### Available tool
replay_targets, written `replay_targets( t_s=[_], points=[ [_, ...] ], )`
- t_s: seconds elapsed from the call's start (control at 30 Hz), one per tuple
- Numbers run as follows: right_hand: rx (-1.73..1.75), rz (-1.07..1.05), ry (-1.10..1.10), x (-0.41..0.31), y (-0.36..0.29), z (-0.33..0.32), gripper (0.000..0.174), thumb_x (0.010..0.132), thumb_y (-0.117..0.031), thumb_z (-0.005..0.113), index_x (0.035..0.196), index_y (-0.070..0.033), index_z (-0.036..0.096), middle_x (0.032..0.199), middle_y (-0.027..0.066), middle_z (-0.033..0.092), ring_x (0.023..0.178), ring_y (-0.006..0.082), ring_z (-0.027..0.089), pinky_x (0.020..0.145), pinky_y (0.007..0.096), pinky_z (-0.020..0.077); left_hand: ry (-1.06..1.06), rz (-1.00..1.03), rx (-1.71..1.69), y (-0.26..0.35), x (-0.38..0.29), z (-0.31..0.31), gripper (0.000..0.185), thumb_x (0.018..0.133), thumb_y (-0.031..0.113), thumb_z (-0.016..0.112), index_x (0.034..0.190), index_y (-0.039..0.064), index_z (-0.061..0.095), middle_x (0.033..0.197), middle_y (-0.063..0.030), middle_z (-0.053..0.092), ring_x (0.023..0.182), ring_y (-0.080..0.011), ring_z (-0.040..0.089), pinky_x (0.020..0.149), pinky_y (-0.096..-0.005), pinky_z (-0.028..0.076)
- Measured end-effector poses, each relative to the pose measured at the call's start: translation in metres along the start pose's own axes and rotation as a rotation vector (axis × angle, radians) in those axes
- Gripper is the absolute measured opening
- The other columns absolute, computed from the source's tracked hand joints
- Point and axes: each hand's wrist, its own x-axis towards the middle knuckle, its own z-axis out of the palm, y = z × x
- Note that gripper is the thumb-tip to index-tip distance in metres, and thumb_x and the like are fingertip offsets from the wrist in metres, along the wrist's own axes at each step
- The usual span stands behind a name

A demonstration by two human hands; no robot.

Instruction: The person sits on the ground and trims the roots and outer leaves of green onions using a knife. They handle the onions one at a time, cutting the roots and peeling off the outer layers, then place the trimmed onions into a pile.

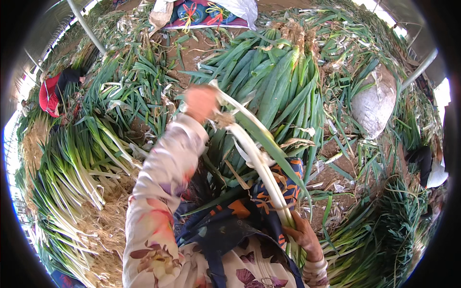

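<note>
My right hand grips a small bunch of long white-stemmed leeks or large green onions by their green part. The bunch slants up and left across my lap, its tan root end near my left hand. My left hand is blurred and closed at the white end of a loose outer leaf, which runs down to the right beside the stems. Beyond both hands lies a large heap of green leaves, with roots at its far end.
Rooted bundles lie to the left, and more stalks to the right. A filled whitish sack rests among trimmings. Tied bags stand ahead. One person in red is at far left, another at far right. Metal poles rise at the sides.
</note>
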Motion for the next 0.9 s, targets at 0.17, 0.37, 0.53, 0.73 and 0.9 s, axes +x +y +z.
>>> replay_targets(
  t_s=[0.17,0.37,0.53,0.73,0.9],
  points=[
    [0.939,0.195,-0.165,-0.026,0.034,-0.008,0.06,0.086,-0.012,0.068,0.138,0.003,0.042,0.088,0.0076,0.063,0.069,0.0128,0.059,0.061,0.0252,0.0471,0.008,-0.235,-0.117,-0.055,-0.004,0.001,0.053,0.083,0.026,0.066,0.133,0.013,0.052,0.129,-0.012,0.056,0.082,-0.0245,0.066,0.092,-0.047,0.041],
    [1.015,0.216,-0.353,-0.018,0.073,0.007,0.067,0.084,-0.027,0.071,0.137,0.003,0.044,0.099,0.0085,0.065,0.081,0.0151,0.061,0.073,0.0249,0.0485,-0.459,-0.201,-1.608,0.045,-0.019,-0.025,0.062,0.074,0.003,0.068,0.134,0.011,0.053,0.122,-0.0132,0.063,0.078,-0.0237,0.066,0.069,-0.0384,0.054],
    [0.801,0.097,-0.174,-0.045,0.07,0.01,0.068,0.085,-0.016,0.068,0.143,0.002,0.038,0.119,0.0085,0.059,0.104,0.0159,0.055,0.091,0.0255,0.0411,-0.326,-0.715,-0.26,-0.078,0.009,-0.018,0.033,0.082,0.018,0.057,0.111,0.001,0.059,0.095,-0.0177,0.068,0.088,-0.0323,0.067,0.071,-0.0362,0.054],
    [0.147,-0.061,0.048,-0.011,0.037,0.012,0.03,0.087,-0.013,0.062,0.113,0.0,0.052,0.075,0.0114,0.059,0.067,0.0201,0.058,0.062,0.0318,0.0439,0.138,0.299,-0.598,0.023,-0.041,-0.07,0.078,0.074,0.043,0.075,0.138,0.008,0.045,0.141,-0.0138,0.047,0.136,-0.0302,0.038,0.114,-0.0505,0.019],
    [0.045,-0.055,0.09,0.001,0.002,0.013,0.027,0.087,-0.013,0.062,0.108,0.0,0.051,0.067,0.0152,0.06,0.058,0.0303,0.06,0.057,0.0382,0.0443,0.014,0.524,-0.783,0.107,-0.054,-0.107,0.034,0.081,0.039,0.07,0.096,0.009,0.068,0.116,-0.0089,0.064,0.124,-0.0283,0.051,0.11,-0.0637,0.014]
  ],
)
